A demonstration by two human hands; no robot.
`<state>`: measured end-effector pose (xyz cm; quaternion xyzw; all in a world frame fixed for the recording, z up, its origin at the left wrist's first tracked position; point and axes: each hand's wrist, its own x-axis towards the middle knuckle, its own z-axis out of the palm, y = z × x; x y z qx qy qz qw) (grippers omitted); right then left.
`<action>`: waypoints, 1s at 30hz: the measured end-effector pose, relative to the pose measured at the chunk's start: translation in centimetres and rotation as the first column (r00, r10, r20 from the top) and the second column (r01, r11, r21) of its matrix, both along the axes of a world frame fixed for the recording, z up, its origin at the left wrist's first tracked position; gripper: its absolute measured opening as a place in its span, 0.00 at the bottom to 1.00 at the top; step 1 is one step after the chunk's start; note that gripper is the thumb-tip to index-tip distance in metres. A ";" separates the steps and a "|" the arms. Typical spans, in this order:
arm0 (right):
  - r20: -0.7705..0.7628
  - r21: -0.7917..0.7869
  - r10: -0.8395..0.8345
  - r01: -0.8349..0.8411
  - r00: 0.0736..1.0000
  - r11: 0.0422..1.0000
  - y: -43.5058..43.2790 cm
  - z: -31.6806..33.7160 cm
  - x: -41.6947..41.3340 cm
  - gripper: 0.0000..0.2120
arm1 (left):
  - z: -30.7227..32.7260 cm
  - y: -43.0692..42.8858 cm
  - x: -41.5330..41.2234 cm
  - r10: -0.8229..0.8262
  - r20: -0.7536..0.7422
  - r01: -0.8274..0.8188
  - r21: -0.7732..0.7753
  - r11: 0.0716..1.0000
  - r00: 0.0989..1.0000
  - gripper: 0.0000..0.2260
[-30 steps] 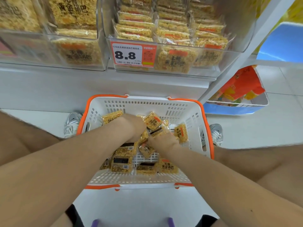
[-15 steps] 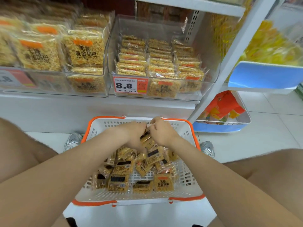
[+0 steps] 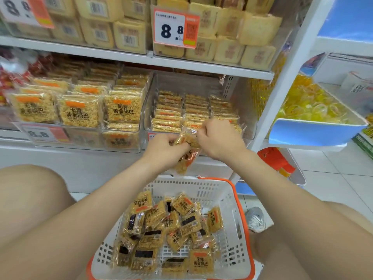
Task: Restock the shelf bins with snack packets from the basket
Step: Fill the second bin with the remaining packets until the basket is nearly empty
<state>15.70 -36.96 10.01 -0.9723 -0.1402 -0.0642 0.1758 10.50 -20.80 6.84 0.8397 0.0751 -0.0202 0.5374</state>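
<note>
A white basket with an orange rim (image 3: 232, 201) stands on the floor between my knees, holding several yellow snack packets (image 3: 171, 235). Above it, my left hand (image 3: 163, 150) and my right hand (image 3: 220, 138) together grip a small bunch of the same packets (image 3: 186, 156), raised in front of the clear shelf bin (image 3: 245, 116). That bin holds rows of flat packets (image 3: 181, 112) and has space at its front and top. How many packets each hand holds is hidden by the fingers.
Left of it, another clear bin (image 3: 139, 134) is full of upright packets. A shelf above carries pale boxed snacks behind an 8.8 price tag (image 3: 173, 29). A white upright post (image 3: 282, 93) and blue trays (image 3: 314, 132) stand to the right.
Both hands rose out of the basket with a bunch of packets and moved up to the front of the right bin. The camera tilted up toward the shelves.
</note>
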 end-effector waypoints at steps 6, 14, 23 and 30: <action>-0.074 0.348 -0.109 0.128 0.991 0.929 -1.1 0.9 1.0 0.14 | 2.2 -1.6 1.5 0.254 0.046 -0.203 -0.469 0.860 0.966 0.19; -0.467 0.743 0.116 0.318 0.876 0.589 -1.0 3.1 1.6 0.09 | 3.0 -2.3 3.4 0.271 0.022 -0.137 -0.823 0.551 0.962 0.16; -0.318 0.601 0.053 0.158 0.946 0.783 -3.0 3.4 2.8 0.13 | 2.3 -2.1 4.6 0.340 0.144 -0.235 -0.481 0.845 0.929 0.09; -0.276 0.500 0.068 0.083 0.959 0.862 -4.8 5.3 2.9 0.13 | 2.3 -2.7 5.0 0.212 0.161 -0.107 -0.497 0.861 0.964 0.08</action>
